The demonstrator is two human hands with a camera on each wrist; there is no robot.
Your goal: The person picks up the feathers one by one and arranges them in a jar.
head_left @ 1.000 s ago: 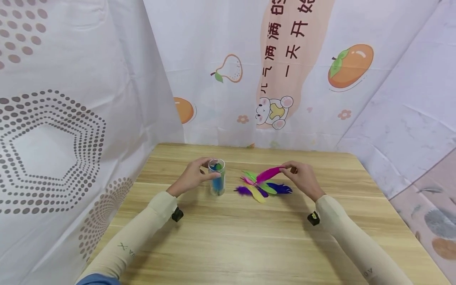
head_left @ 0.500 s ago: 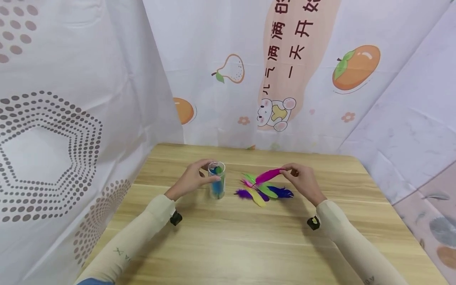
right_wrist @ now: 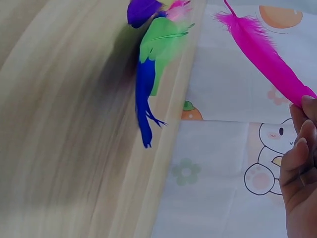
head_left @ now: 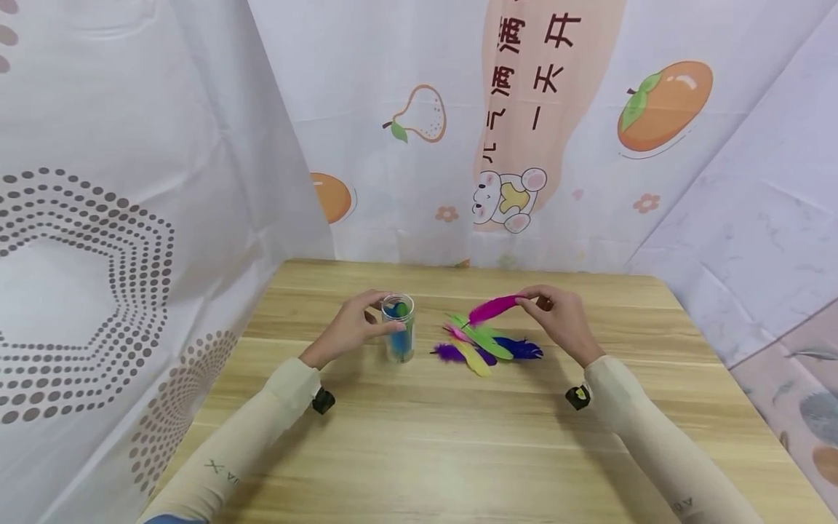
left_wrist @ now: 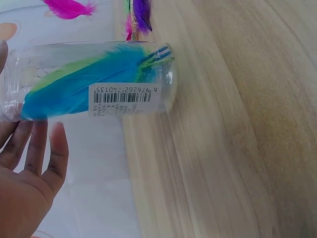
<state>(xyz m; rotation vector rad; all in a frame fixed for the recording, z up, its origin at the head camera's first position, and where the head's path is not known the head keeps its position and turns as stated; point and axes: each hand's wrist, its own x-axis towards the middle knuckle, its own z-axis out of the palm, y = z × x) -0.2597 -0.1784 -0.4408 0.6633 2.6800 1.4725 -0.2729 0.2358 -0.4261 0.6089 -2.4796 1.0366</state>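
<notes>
A clear plastic jar (head_left: 398, 329) stands upright on the wooden table (head_left: 419, 437), with blue and green feathers (left_wrist: 84, 79) inside it. My left hand (head_left: 382, 314) grips the jar near its rim, thumb on one side and fingers (left_wrist: 47, 148) on the other. My right hand (head_left: 527, 299) pinches one end of a magenta feather (head_left: 492, 308) and holds it in the air above a loose pile of feathers (head_left: 487, 346). In the right wrist view the magenta feather (right_wrist: 262, 54) runs up from my fingertips (right_wrist: 303, 144). Green (right_wrist: 163, 42), blue (right_wrist: 145, 94) and purple (right_wrist: 141, 10) feathers lie below it.
Printed cloth sheets (head_left: 458, 131) hang round the table's back and sides, close to the left edge (head_left: 216, 378). The pile lies just right of the jar. Bare wood stretches from my forearms to the front edge.
My right hand has lifted the magenta feather slightly above the pile. My left hand stays on the jar. The head view has shifted a little.
</notes>
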